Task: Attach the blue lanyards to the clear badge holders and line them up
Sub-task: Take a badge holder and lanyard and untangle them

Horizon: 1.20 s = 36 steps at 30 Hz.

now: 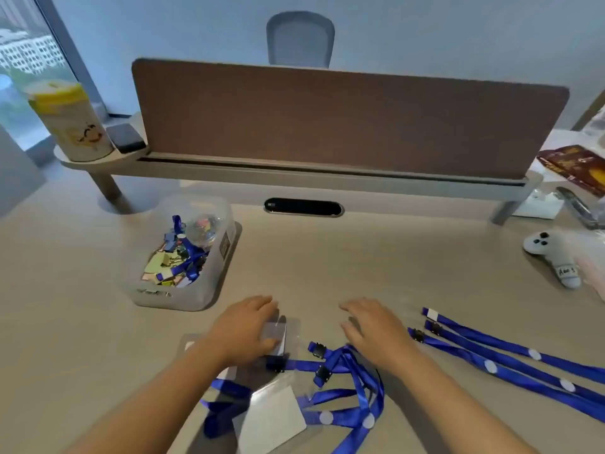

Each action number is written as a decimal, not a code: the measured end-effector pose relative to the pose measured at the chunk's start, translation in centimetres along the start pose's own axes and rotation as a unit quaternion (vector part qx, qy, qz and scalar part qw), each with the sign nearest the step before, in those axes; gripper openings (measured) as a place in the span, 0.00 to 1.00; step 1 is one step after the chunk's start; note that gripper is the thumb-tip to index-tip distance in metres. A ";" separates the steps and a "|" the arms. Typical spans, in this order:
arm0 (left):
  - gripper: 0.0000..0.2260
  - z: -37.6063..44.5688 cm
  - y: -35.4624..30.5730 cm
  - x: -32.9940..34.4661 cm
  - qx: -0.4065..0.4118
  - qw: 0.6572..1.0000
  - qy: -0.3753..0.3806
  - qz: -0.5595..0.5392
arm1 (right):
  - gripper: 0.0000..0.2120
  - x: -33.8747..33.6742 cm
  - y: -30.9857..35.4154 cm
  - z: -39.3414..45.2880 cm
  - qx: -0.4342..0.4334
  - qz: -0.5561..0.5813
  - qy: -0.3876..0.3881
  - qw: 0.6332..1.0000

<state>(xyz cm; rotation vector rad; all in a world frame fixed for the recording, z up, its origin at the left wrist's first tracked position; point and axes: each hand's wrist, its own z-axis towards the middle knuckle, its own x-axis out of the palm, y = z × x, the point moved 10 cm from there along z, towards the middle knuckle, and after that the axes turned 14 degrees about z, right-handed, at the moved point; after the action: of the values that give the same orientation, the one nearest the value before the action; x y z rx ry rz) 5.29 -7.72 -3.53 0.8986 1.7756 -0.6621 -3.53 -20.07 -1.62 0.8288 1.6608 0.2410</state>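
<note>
Clear plastic badge holder (pixel 278 332) lies flat on the worktop (pixel 376 257), under your left hand (pixel 244 326), fingers spread, gripping nothing. Right hand (pixel 373 326) hovers open, empty. Tangled blue lanyards (pixel 357 385) lie just beside; free one black clip (pixel 317 349) first.

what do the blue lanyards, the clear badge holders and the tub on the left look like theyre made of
Flat blue lanyards: seemingly woven fabric webbing, matte, lying limp, with dark clips, material unclear. Clear badge holder under the left hand: probably soft glossy plastic, see-through over a white insert. Frosted storage tub: likely translucent plastic, contents showing hazily.
</note>
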 end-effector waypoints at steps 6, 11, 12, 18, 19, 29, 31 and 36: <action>0.35 1.4 -0.5 4.3 0.018 0.999 0.037 0.014 | 0.20 3.5 -1.4 1.7 0.005 0.014 0.026 1.000; 0.38 2.7 -0.1 4.4 0.002 0.999 0.023 0.035 | 0.19 3.9 -1.5 2.5 -0.008 0.008 0.025 1.000; 0.38 2.8 -0.1 4.4 0.000 0.999 0.026 0.037 | 0.19 4.0 -1.4 2.6 -0.010 0.010 0.027 1.000; 0.28 2.8 -1.2 3.0 0.033 0.999 0.014 0.023 | 0.19 3.6 -1.3 2.8 -0.013 0.033 0.022 0.999; 0.24 2.7 -1.4 2.4 0.043 0.999 -0.002 0.018 | 0.19 3.5 -1.3 2.9 -0.011 0.040 0.020 0.999; 0.19 1.4 -1.2 -3.3 0.034 0.973 -0.228 0.036 | 0.18 4.0 -0.4 3.8 0.032 0.148 0.064 0.986; 0.17 1.2 -1.1 -4.3 0.029 0.961 -0.275 0.022 | 0.15 4.4 -0.3 4.1 0.058 0.252 0.062 0.964; 0.12 0.7 0.1 -6.8 -0.001 0.937 -0.339 -0.086 | 0.03 0.6 0.8 5.4 0.024 0.328 -0.043 0.943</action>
<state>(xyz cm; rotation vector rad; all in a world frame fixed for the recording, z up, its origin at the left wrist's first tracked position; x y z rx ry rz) 7.22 -10.04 2.57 0.4286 1.2302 -0.9478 1.68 -20.59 -3.14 1.3976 1.2655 0.6164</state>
